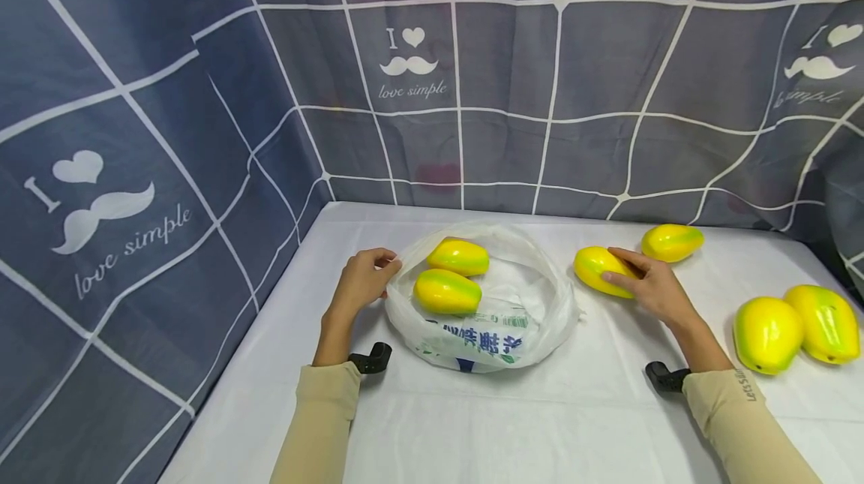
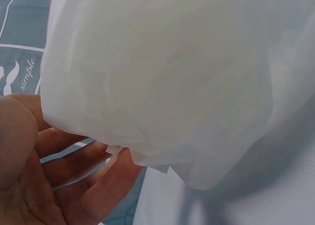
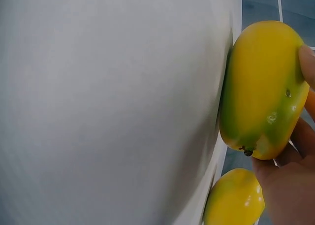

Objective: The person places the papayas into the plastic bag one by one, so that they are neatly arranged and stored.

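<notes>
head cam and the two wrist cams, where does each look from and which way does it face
Head: on the head, facing forward and down over the white table; left hand, right hand and tan sleeves show.
Left wrist: on that wrist, facing the plastic bag close up; part of the left hand shows.
Right wrist: on that wrist, facing the gripped yellow fruit; part of the right hand shows.
Head and left wrist share the plastic bag; head and right wrist, the gripped yellow fruit.
</notes>
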A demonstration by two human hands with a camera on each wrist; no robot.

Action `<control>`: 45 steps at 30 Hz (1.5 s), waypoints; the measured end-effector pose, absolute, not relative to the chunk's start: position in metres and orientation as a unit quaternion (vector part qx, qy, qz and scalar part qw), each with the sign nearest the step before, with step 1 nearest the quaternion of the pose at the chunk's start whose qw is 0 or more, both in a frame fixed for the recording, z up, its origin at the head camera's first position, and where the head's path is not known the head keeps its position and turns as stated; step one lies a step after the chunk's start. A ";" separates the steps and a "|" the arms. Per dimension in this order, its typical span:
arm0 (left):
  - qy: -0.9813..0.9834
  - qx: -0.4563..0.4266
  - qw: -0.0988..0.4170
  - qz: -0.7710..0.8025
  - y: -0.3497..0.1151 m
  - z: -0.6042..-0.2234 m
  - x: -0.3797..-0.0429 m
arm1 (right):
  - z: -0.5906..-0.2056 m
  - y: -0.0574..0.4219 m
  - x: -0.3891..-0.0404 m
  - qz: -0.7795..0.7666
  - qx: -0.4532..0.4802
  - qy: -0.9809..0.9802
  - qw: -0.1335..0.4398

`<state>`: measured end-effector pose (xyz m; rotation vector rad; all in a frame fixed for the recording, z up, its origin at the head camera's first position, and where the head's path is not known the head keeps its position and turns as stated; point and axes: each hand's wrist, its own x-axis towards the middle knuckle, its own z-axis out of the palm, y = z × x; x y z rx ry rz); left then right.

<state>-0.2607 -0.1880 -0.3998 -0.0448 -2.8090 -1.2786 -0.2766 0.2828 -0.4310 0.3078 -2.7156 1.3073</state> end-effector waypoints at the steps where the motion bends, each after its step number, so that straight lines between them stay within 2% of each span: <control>1: -0.909 -0.014 0.028 -0.415 -0.188 -0.400 -0.261 | -0.431 0.282 -0.276 0.433 0.101 -0.894 0.055; 45: -0.907 -0.012 0.017 -0.421 -0.189 -0.399 -0.259 | -0.430 0.270 -0.268 0.461 0.052 -0.883 0.073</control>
